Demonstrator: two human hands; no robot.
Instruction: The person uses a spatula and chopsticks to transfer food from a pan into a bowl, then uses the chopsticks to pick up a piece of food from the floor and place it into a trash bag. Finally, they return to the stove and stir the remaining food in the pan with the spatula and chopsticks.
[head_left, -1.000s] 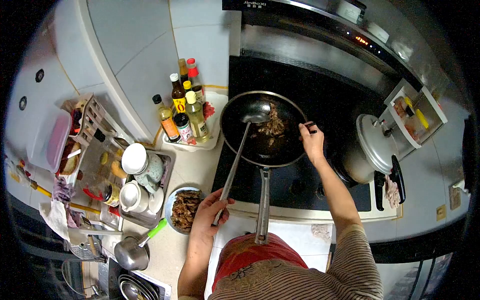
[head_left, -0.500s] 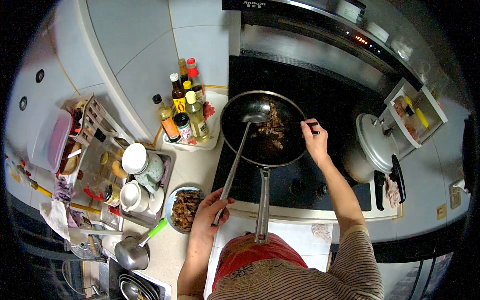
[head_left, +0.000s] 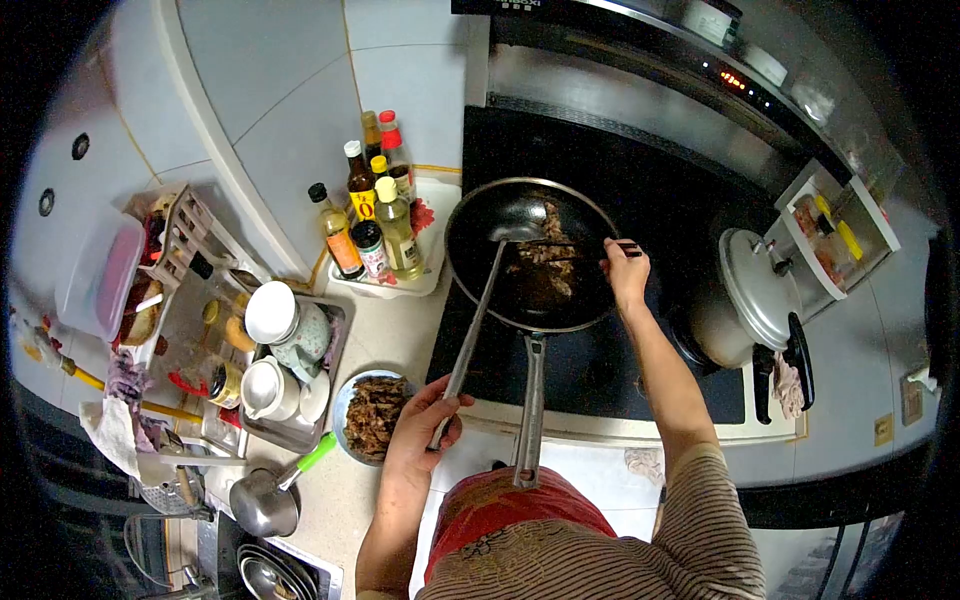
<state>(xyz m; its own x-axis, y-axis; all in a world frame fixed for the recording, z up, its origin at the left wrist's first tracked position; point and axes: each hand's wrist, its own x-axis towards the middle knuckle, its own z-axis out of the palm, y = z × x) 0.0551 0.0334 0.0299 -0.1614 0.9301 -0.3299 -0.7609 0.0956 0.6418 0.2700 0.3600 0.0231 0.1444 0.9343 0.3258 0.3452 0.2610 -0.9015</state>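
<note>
Black inside and edged with a thin metal rim, a round, deep frying pan (head_left: 585,205) sits on the flat black glass cooktop (head_left: 590,385), its long grey metal handle (head_left: 531,400) pointing back toward the person's waist. Brown, shredded cooked food (head_left: 556,275) lies in a loose heap in the middle and right part of the pan, on the dark bottom. The left hand (head_left: 424,428) is closed around the lower end of a long-handled grey metal ladle (head_left: 472,335), whose shaft slants up over the near rim, the head resting inside the pan left of the food. The right hand (head_left: 627,272), just beside the right rim, pinches a pair of thin black chopsticks (head_left: 580,244) between its bent fingers; they reach level across the pan over the heap, though whether the tips touch the food cannot be told

On the pale worktop (head_left: 335,500), near the left wrist, stands a round light-blue bowl (head_left: 341,425) filled with similar brown strips (head_left: 375,415). Close by is a small steel saucepan (head_left: 263,503) with a bright green grip (head_left: 318,453). Farther back, a white rectangular tray (head_left: 437,262) carries a cluster of sauce bottles (head_left: 399,240) with coloured caps. Right of the pan and well apart from it stands a silver metal pressure cooker (head_left: 760,285) with black handles
</note>
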